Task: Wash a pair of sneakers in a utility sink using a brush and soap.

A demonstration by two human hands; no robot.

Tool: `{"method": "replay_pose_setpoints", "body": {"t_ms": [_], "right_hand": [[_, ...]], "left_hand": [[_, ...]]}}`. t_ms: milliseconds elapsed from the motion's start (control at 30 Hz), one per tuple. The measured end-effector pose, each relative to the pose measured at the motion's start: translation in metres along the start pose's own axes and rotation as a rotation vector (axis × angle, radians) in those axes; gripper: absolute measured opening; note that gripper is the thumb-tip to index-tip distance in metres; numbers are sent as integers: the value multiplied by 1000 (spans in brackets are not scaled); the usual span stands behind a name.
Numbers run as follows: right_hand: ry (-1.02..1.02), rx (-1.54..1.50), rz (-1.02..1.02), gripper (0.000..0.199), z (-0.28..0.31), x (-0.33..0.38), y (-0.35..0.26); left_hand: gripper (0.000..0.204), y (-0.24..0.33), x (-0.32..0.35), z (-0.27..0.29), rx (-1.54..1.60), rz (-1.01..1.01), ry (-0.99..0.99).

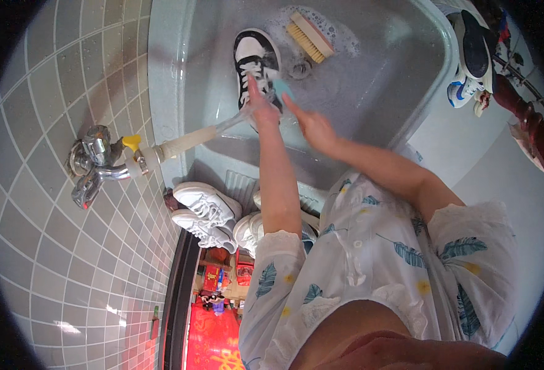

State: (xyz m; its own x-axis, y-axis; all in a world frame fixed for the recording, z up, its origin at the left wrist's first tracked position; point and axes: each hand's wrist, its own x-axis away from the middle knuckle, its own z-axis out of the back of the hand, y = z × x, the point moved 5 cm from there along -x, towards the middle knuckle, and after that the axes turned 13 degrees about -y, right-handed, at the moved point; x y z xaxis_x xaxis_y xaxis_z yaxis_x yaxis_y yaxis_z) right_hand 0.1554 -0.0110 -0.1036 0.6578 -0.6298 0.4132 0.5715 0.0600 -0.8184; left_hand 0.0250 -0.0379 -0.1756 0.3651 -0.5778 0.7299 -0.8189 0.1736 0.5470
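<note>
Nearest, white sneakers [207, 213] wait on the ledge. Beyond, the left hand [261, 105] closes on the hose [188, 143] to aim at the shoe [256, 65]; the right hand [312, 126], fingers extended, touches something teal. At one o'clock lies the brush [309, 36].

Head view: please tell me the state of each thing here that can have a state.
Black-and-white shoe: lies in the sink, held by the left hand.
Scrub brush: lies in foam, untouched.
Sink: wet, soapy.
Right hand: holds something light blue.
White sneakers: wait on the sink's ribbed ledge.
</note>
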Motion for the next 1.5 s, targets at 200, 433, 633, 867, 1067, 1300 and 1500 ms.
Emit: {"method": "replay_pose_setpoints", "body": {"t_ms": [200, 433, 633, 867, 1067, 1300, 1500], "right_hand": [[28, 8, -65, 71, 24, -61, -4], [-34, 79, -35, 75, 23, -66, -15], [-154, -123, -170, 71, 2, 5, 4], [4, -444, -108, 53, 83, -69, -7], [-54, -552, -241, 50, 89, -21, 44], [-70, 218, -335, 57, 139, -16, 40], [77, 188, -303, 59, 179, -9, 53]], "left_hand": [[55, 11, 15, -31, -60, -37, 41], [54, 13, 16, -39, -48, 70, 109], [50, 16, 15, -46, -15, 66, 87], [59, 27, 19, -40, 119, -66, -80], [48, 50, 44, -69, 85, -126, -74], [45, 46, 50, -86, 241, -15, -181], [41, 19, 41, -97, 515, -23, -668]]}}
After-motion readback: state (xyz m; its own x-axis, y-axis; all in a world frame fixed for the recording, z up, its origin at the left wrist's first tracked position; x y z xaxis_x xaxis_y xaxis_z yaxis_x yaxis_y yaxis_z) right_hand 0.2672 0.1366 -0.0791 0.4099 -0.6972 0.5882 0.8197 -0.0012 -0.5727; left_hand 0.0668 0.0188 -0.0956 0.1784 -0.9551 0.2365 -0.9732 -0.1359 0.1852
